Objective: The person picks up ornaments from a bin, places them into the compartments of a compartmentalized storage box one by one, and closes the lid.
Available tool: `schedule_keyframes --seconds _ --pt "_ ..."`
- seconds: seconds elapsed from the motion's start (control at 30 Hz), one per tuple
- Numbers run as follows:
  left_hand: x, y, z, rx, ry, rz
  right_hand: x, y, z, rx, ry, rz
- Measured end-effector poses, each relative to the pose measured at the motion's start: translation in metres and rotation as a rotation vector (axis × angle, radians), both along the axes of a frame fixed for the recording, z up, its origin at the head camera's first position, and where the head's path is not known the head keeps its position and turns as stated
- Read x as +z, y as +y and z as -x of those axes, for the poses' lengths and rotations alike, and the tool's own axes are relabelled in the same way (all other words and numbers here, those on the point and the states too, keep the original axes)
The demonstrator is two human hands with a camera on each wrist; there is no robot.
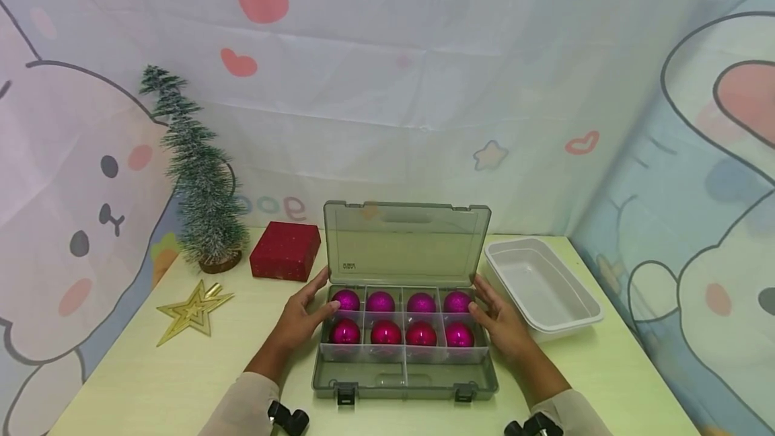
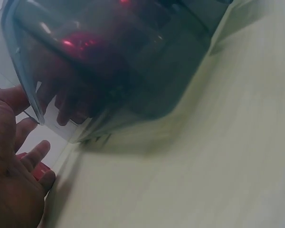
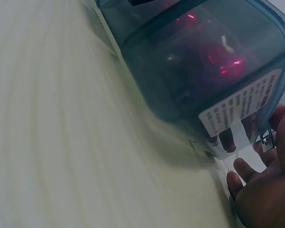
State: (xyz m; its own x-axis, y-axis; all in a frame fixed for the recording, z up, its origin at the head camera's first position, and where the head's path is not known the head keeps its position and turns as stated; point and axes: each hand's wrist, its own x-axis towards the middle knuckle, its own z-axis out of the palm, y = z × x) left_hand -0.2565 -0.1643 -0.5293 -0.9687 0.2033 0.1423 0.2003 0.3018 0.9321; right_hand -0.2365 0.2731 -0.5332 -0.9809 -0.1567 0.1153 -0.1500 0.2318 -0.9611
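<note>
In the head view, a clear grey plastic storage box (image 1: 360, 374) stands at the front of the table, its hinged lid (image 1: 407, 241) raised. Two rows of shiny magenta Christmas balls (image 1: 386, 332) fill its divided compartments; the wide front compartments hold none. My left hand (image 1: 301, 311) grips the left side of the box, thumb over the rim beside a ball. On the opposite side my right hand (image 1: 504, 318) holds it the same way. Both wrist views show fingers behind the box's far corner; a white printed label (image 3: 240, 104) is on the right end wall.
A small green Christmas tree (image 1: 206, 200) stands at the back left, with a gold star topper (image 1: 195, 311) lying in front. Beside the tree is a dark red box (image 1: 285, 251). A white plastic tub (image 1: 539, 281) sits right of the storage box. Printed cloth hangs behind.
</note>
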Motion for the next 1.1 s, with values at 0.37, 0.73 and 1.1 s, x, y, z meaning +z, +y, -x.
schedule_keyframes --seconds 0.37,0.73,1.1 --pt "0.01 0.002 0.001 -0.016 0.048 -0.054 0.009 0.0 -0.001 -0.019 0.021 -0.084" --pt "0.037 0.001 -0.007 -0.021 0.003 -0.066 0.031 -0.006 -0.009 -0.015 -0.07 -0.047" --pt "0.074 -0.012 -0.018 -0.164 0.035 0.008 0.073 -0.01 -0.035 0.032 0.005 -0.053"
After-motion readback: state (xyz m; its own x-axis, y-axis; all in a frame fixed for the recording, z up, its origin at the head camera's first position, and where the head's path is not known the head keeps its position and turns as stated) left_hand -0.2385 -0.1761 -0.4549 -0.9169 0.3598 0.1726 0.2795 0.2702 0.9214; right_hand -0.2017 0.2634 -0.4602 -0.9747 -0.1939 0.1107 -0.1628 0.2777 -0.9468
